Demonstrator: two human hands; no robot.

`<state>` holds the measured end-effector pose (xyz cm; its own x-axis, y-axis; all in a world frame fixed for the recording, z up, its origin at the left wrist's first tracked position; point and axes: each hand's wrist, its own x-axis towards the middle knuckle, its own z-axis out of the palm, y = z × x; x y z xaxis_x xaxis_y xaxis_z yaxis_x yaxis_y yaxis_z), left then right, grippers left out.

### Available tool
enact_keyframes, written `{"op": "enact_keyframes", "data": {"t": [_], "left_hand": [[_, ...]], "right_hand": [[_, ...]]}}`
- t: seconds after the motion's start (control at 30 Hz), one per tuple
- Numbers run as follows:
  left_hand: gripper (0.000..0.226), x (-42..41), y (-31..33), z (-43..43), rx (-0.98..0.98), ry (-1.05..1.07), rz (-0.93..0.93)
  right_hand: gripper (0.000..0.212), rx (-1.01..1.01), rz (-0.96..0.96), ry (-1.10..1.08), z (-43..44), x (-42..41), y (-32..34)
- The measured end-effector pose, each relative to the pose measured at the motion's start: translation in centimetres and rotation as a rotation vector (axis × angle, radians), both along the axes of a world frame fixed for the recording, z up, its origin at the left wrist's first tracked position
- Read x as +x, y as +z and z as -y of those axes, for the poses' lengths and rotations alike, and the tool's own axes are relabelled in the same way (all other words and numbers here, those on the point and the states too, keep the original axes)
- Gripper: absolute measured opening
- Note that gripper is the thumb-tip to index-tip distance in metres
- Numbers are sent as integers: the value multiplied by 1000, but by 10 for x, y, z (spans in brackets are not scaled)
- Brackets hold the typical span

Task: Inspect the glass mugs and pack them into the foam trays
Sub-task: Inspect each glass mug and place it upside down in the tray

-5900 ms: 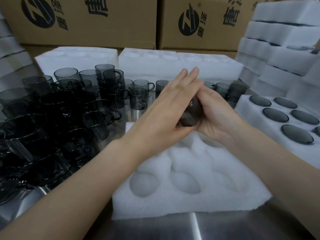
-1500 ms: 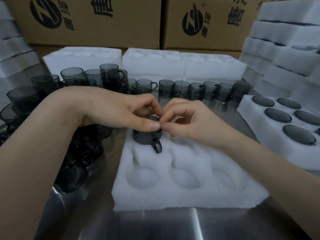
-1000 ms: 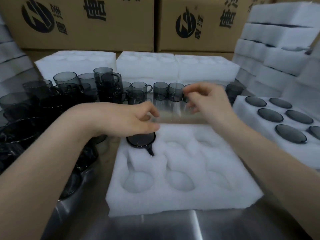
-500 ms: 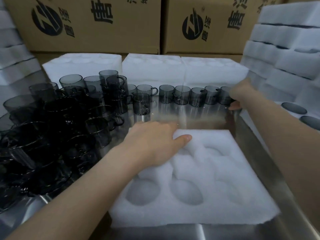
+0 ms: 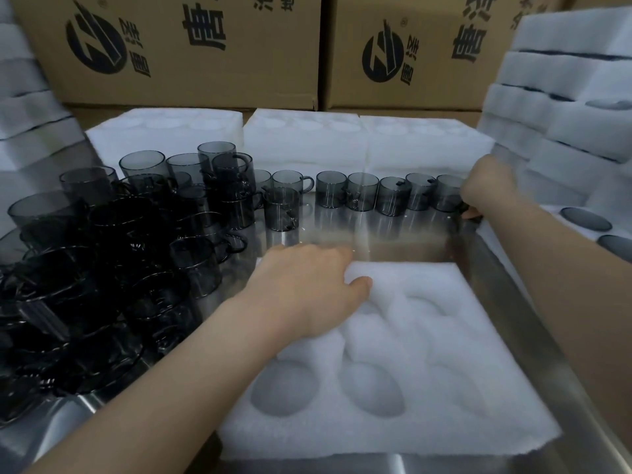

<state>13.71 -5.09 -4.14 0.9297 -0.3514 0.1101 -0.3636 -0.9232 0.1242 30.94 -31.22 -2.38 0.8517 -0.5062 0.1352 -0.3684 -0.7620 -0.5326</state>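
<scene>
Left hand point(image 5: 307, 289): palm down on tray point(image 5: 427, 388), centre; fingers hidden, grasp untellable. Right hand point(image 5: 487, 186): upper right, curled round end mug point(image 5: 446, 196). Risk: lift clips neighbour point(image 5: 420, 191), glass chips.

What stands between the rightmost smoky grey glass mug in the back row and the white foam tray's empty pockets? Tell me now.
Nothing visible. Only bare steel tabletop lies between the smoky grey glass mug, which the right hand grips, and the white foam tray. The left hand covers the tray's far-left corner only.
</scene>
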Motion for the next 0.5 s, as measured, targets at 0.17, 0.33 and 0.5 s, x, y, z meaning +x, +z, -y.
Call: {"op": "enact_keyframes", "data": {"t": [0.17, 0.33, 0.5], "left_hand": [[39, -1, 0, -1, -37, 37, 8], [34, -1, -1, -1, -20, 30, 1], [50, 0, 2, -3, -109, 28, -72]], "right_hand": [[28, -101, 195, -73, 11, 0, -6], [34, 50, 408, -148, 8, -15, 4], [31, 98, 680, -67, -15, -47, 25]]}}
